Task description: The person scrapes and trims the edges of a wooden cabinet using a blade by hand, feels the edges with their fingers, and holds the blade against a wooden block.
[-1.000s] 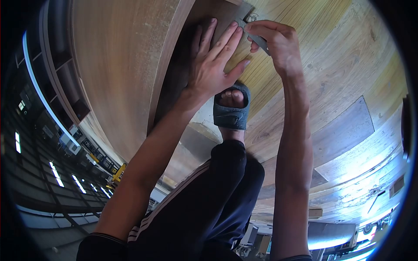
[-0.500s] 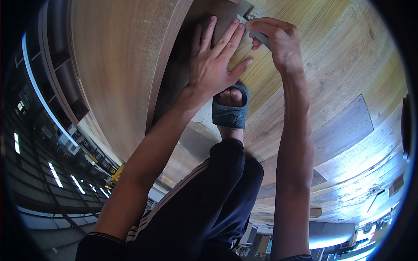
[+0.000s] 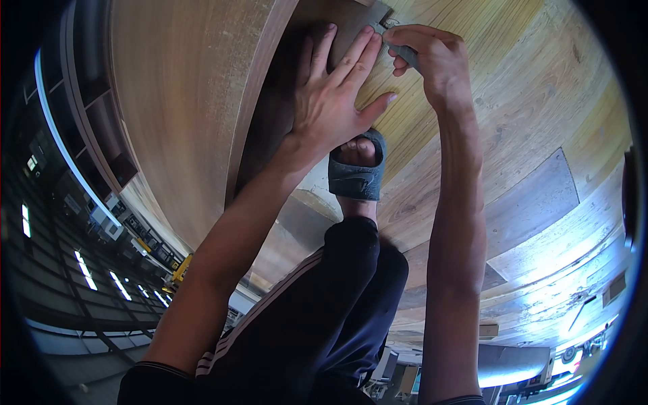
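Observation:
My left hand (image 3: 331, 101) lies flat with its fingers spread on a dark board surface beside the tall wooden panel (image 3: 196, 88). Its fingertips touch the end of a thin grey strip (image 3: 408, 57). My right hand (image 3: 435, 64) pinches this strip between thumb and fingers, and its tip reaches the fingertips of my left hand. Just above the strip's tip is a small dark notch with curly scraps (image 3: 389, 23), at the edge of the yellowish wood-grain board (image 3: 466, 27).
My foot in a grey slide sandal (image 3: 358, 172) stands just below my left hand. Wood-look boards cover the floor, with a greyish piece (image 3: 536, 202) at the right. Dark open shelves (image 3: 101, 115) stand at the far left. A small block (image 3: 489, 330) lies beside my right forearm.
My right hand has moved slightly right with the grey strip, whose angle has shifted a little. My left hand stays flat, its thumb spread slightly farther right.

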The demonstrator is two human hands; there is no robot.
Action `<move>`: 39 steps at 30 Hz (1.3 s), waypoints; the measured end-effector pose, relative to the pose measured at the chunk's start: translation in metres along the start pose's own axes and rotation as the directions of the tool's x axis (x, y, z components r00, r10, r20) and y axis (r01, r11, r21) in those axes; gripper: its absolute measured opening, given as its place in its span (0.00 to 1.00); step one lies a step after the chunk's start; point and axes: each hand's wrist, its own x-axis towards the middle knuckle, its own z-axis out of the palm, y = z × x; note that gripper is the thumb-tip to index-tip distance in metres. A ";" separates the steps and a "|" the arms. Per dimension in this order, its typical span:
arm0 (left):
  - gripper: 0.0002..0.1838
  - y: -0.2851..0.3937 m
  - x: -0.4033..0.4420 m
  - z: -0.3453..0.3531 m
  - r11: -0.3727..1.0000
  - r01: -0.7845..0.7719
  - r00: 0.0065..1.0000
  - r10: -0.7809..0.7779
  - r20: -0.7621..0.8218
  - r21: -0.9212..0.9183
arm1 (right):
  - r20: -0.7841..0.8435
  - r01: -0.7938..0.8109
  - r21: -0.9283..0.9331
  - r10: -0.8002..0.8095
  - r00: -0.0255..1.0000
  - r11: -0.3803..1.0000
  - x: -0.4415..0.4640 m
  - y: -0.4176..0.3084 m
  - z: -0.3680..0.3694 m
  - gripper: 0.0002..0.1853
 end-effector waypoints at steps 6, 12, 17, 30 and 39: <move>0.47 0.000 0.002 -0.001 1.000 -0.004 1.000 0.004 0.006 0.006 | -0.039 -0.073 0.036 0.074 0.996 0.997 0.002 -0.005 0.002 0.12; 0.48 0.006 0.009 -0.007 0.999 0.002 1.000 -0.002 0.005 0.034 | -0.045 -0.093 0.079 0.097 0.994 0.993 0.004 -0.007 0.000 0.12; 0.49 0.005 0.013 -0.003 1.000 0.005 1.000 -0.005 0.002 0.008 | -0.042 -0.101 0.092 0.105 0.994 0.991 0.007 -0.012 -0.003 0.12; 0.52 0.017 0.037 -0.014 0.995 0.031 0.998 -0.035 0.043 0.090 | -0.201 -0.104 0.058 0.114 0.973 0.993 0.009 -0.027 0.003 0.13; 0.50 0.018 0.004 -0.020 0.998 0.015 0.998 -0.019 0.066 0.066 | -0.043 -0.271 -0.054 0.269 0.962 0.961 -0.008 -0.027 -0.001 0.12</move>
